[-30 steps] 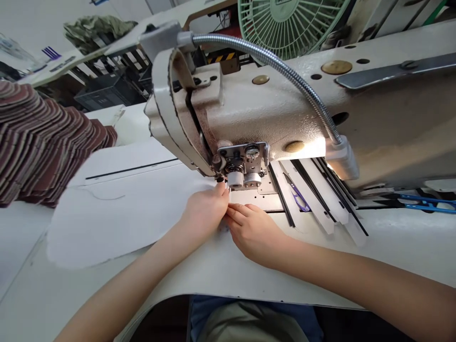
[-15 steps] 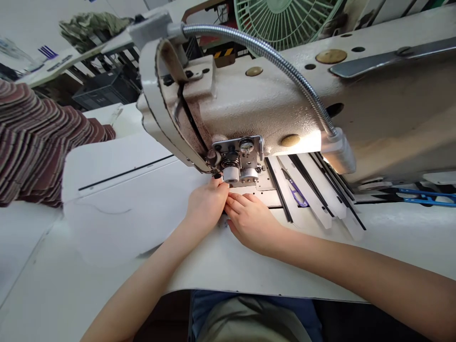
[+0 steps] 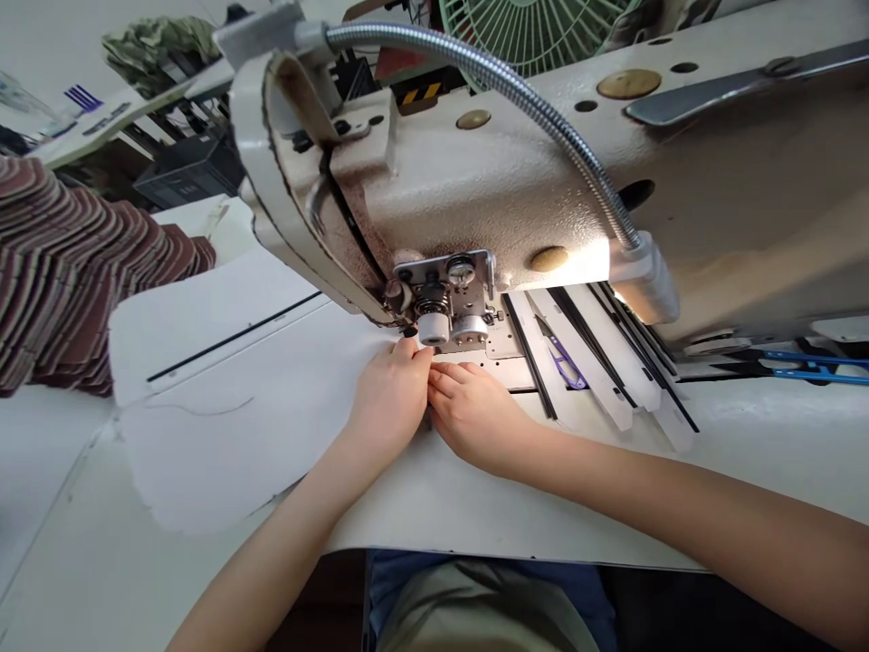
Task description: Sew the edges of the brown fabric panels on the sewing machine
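My left hand (image 3: 392, 388) and my right hand (image 3: 475, 415) meet just in front of the needle area of a sewing machine (image 3: 468, 195). The left fingers are bent and pressed together below the presser mechanism (image 3: 434, 312). The right fingertips are closed against the left hand. Whatever lies between or under the fingers is hidden. A large white sheet (image 3: 204, 453) with a long black-edged slot reaches from the left up to my left hand. A loose thread lies on it. The needle tip cannot be seen.
Translucent strips with black edges (image 3: 604, 362) and a purple thread snipper (image 3: 567, 362) lie right of the needle. Blue-handled scissors (image 3: 807, 367) rest farther right. A striped cloth pile (image 3: 74, 263) stands left; a lamp (image 3: 644, 281) hangs from the machine; a green fan (image 3: 529, 36) is behind.
The view has shifted slightly. The white sheet has turned a little, its near edge now showing more beside my left forearm. Both hands stay together by the needle, almost unchanged.
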### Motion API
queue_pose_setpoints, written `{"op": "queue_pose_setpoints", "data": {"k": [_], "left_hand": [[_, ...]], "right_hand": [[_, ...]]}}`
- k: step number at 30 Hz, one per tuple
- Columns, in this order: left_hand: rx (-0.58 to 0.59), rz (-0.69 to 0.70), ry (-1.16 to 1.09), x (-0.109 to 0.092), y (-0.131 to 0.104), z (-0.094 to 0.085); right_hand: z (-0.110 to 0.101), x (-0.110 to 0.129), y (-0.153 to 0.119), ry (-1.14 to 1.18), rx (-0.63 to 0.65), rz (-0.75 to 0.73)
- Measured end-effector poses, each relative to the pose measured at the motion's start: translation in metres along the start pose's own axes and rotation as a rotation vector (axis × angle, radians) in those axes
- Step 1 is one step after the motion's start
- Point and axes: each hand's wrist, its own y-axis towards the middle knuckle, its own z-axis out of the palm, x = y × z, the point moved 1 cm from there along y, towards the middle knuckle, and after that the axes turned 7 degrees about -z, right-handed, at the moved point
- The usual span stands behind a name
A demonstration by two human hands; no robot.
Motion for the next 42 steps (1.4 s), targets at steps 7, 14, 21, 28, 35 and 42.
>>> {"op": "queue_pose_setpoints", "data": {"k": [7,14,21,28,35,42], "left_hand": [[-0.056,0.078,0.019,0.01,-0.012,-0.003],[-0.019,0.069,-0.051,0.004,-0.004,0.005],[-0.062,0.089,-0.121,0.015,0.0,0.01],[-0.048,0.054,-0.143,0.015,0.005,0.005],[-0.064,0.03,-0.147,0.007,0.009,0.008],[-0.12,0.036,-0.237,0.011,0.004,0.019]], "right_hand": [[0.005,0.002,-0.006,-0.038,-0.08,-0.061],[0.005,-0.002,-0.001,-0.032,-0.049,-0.025],[0.009,-0.004,0.0,-0.069,-0.1,-0.028],[0.013,-0.006,0.002,-0.142,-0.119,-0.023],[0.003,-0.009,0.001,0.046,-0.186,0.003],[-0.008,-0.016,-0.007,0.238,-0.32,0.041]]}}
